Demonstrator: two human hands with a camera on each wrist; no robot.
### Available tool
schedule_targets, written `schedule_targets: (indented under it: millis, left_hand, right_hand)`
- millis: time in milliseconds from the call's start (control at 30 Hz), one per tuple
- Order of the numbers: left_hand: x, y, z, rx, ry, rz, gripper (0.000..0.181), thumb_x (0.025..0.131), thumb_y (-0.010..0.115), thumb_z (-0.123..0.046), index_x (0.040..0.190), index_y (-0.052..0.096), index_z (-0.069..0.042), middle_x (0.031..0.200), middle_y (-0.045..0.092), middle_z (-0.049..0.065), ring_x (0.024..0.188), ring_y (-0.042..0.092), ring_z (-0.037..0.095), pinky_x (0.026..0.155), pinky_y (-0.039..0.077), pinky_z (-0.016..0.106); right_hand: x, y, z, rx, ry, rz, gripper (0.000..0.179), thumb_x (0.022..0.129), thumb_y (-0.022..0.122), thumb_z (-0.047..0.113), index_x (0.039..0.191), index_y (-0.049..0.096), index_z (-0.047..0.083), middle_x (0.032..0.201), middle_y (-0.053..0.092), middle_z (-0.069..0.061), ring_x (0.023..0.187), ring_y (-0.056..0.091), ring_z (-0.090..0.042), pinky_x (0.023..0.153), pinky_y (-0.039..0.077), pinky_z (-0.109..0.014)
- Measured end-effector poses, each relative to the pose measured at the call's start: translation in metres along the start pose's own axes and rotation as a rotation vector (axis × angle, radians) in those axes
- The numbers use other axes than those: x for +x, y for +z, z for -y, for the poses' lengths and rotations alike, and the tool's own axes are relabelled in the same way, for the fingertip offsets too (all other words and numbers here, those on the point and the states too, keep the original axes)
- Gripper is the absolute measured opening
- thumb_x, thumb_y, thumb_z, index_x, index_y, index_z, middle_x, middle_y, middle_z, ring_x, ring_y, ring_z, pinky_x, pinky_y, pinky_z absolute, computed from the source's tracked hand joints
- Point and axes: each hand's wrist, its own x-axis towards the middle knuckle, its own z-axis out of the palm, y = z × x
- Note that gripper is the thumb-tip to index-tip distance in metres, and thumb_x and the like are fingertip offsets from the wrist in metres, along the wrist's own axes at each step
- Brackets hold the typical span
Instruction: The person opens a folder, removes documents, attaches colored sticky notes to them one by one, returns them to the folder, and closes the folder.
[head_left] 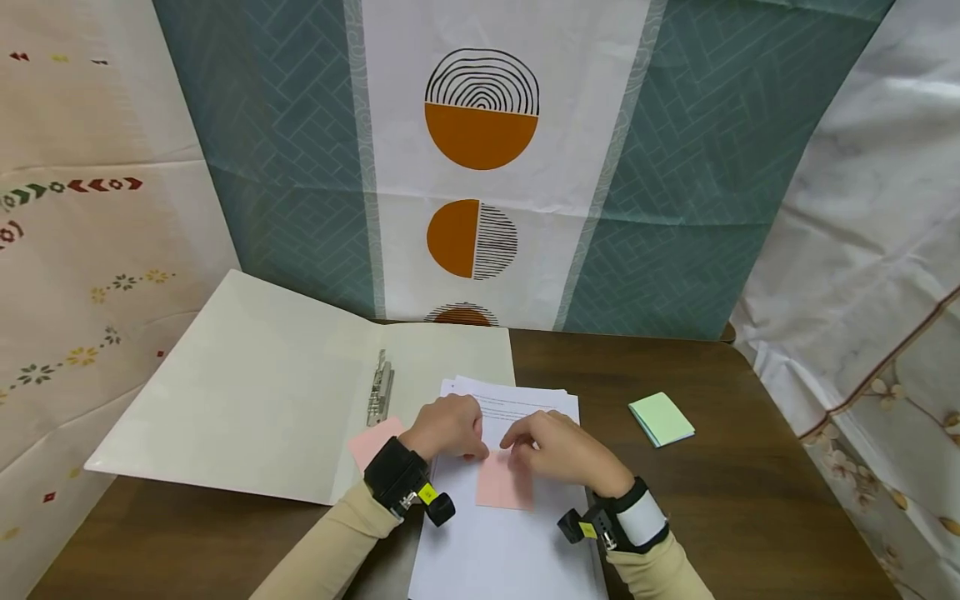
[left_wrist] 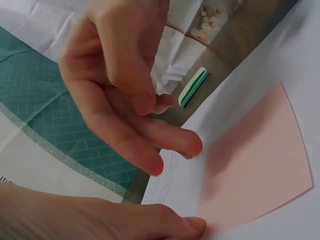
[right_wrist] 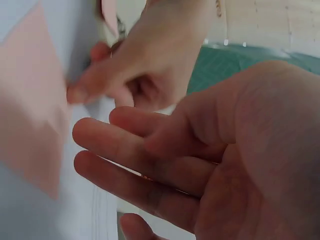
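Observation:
A pink sticky note (head_left: pixel 504 485) lies on the top sheet of a stack of white paper (head_left: pixel 510 550). My left hand (head_left: pixel 448 425) presses the note's upper left corner with the tip of a straight thumb (left_wrist: pixel 192 226); its other fingers bend loosely. Just above the note's upper right side hovers my right hand (head_left: pixel 558 446), its fingers loosely bent and nothing between them. In the right wrist view those fingertips stay apart from the note (right_wrist: pixel 32 105). Behind my left wrist, a second pink note (head_left: pixel 373 443) is partly hidden on the folder.
An open white ring binder (head_left: pixel 247 375) spreads across the left of the brown table (head_left: pixel 645 358), its metal clip (head_left: pixel 380 390) beside the paper. A green sticky pad (head_left: pixel 662 418) lies at right. Patterned cloths (head_left: pixel 300 150) hang behind and at the sides.

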Motion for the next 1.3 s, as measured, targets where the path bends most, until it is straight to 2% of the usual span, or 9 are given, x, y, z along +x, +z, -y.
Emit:
schedule_targets:
  millis: [100, 133, 267, 500, 600, 733, 933, 1033, 1300]
  left_hand:
    - [0.009, 0.005, 0.007, 0.026, 0.003, 0.011, 0.037, 0.084, 0.096, -0.04, 0.061, 0.07, -0.027, 0.059, 0.067, -0.01, 0.066, 0.063, 0.012, 0.058, 0.041, 0.032]
    - [0.009, 0.005, 0.008, 0.029, 0.005, 0.01, 0.037, 0.084, 0.096, -0.041, 0.061, 0.07, -0.027, 0.059, 0.067, -0.011, 0.066, 0.063, 0.012, 0.058, 0.042, 0.032]
    - [0.009, 0.005, 0.008, 0.026, 0.006, 0.009, 0.037, 0.083, 0.097, -0.04, 0.061, 0.07, -0.026, 0.059, 0.067, -0.011, 0.065, 0.062, 0.012, 0.057, 0.041, 0.032]
    - [0.004, 0.004, 0.005, 0.033, 0.009, 0.007, 0.038, 0.085, 0.097, -0.04, 0.061, 0.07, -0.027, 0.057, 0.066, -0.011, 0.065, 0.062, 0.011, 0.057, 0.04, 0.032]
    - [0.003, 0.003, 0.004, 0.035, 0.006, 0.005, 0.039, 0.085, 0.097, -0.04, 0.061, 0.07, -0.027, 0.058, 0.066, -0.011, 0.064, 0.061, 0.012, 0.057, 0.039, 0.032]
    - [0.004, 0.003, 0.005, 0.027, 0.002, 0.009, 0.039, 0.085, 0.097, -0.04, 0.061, 0.069, -0.026, 0.058, 0.066, -0.01, 0.063, 0.061, 0.012, 0.056, 0.04, 0.032]
    - [0.006, 0.004, 0.008, 0.035, 0.003, 0.009, 0.038, 0.084, 0.096, -0.04, 0.06, 0.07, -0.027, 0.058, 0.066, -0.012, 0.064, 0.061, 0.011, 0.057, 0.041, 0.032]
    - [0.007, 0.004, 0.008, 0.039, 0.006, 0.01, 0.038, 0.083, 0.096, -0.04, 0.06, 0.069, -0.027, 0.057, 0.066, -0.013, 0.064, 0.061, 0.01, 0.056, 0.041, 0.032]
    - [0.006, 0.004, 0.008, 0.036, 0.037, -0.001, 0.036, 0.084, 0.096, -0.041, 0.061, 0.07, -0.029, 0.059, 0.066, -0.013, 0.065, 0.062, 0.01, 0.057, 0.043, 0.032]
  right_hand:
    - [0.002, 0.004, 0.006, -0.013, -0.034, 0.036, 0.035, 0.097, 0.057, 0.002, 0.112, 0.088, 0.008, 0.099, 0.087, 0.001, 0.087, 0.065, -0.005, 0.079, 0.049, -0.026]
    - [0.0, 0.0, 0.021, -0.005, 0.008, 0.051, 0.037, 0.094, 0.057, -0.003, 0.111, 0.088, 0.006, 0.098, 0.087, 0.0, 0.087, 0.065, -0.005, 0.077, 0.048, -0.026]
    - [-0.001, 0.002, 0.026, -0.007, 0.082, 0.071, 0.036, 0.096, 0.058, -0.004, 0.109, 0.09, 0.007, 0.101, 0.089, 0.001, 0.091, 0.065, -0.006, 0.075, 0.045, -0.024]
    - [-0.007, -0.006, 0.02, -0.046, 0.299, 0.019, 0.029, 0.095, 0.067, -0.001, 0.101, 0.091, 0.013, 0.096, 0.086, 0.003, 0.079, 0.062, -0.013, 0.066, 0.044, -0.029]
    - [-0.011, -0.011, 0.017, -0.082, 0.347, 0.001, 0.027, 0.093, 0.068, 0.0, 0.097, 0.091, 0.013, 0.094, 0.084, 0.002, 0.072, 0.059, -0.016, 0.063, 0.042, -0.031]
    - [-0.012, -0.013, 0.018, -0.084, 0.279, 0.01, 0.027, 0.093, 0.068, 0.0, 0.101, 0.092, 0.011, 0.095, 0.085, 0.001, 0.069, 0.056, -0.012, 0.061, 0.039, -0.028]
    - [-0.006, -0.006, 0.025, -0.007, 0.128, 0.083, 0.04, 0.092, 0.059, -0.004, 0.117, 0.089, 0.006, 0.076, 0.074, 0.003, 0.061, 0.04, -0.008, 0.059, 0.028, -0.023]
    - [-0.007, -0.003, 0.026, -0.015, 0.141, 0.09, 0.041, 0.092, 0.058, -0.005, 0.117, 0.089, 0.006, 0.072, 0.071, 0.002, 0.06, 0.039, -0.009, 0.058, 0.027, -0.024]
    - [-0.014, -0.011, 0.023, -0.079, 0.263, 0.05, 0.03, 0.094, 0.066, 0.001, 0.102, 0.092, 0.014, 0.094, 0.085, 0.003, 0.067, 0.052, -0.011, 0.06, 0.035, -0.027]
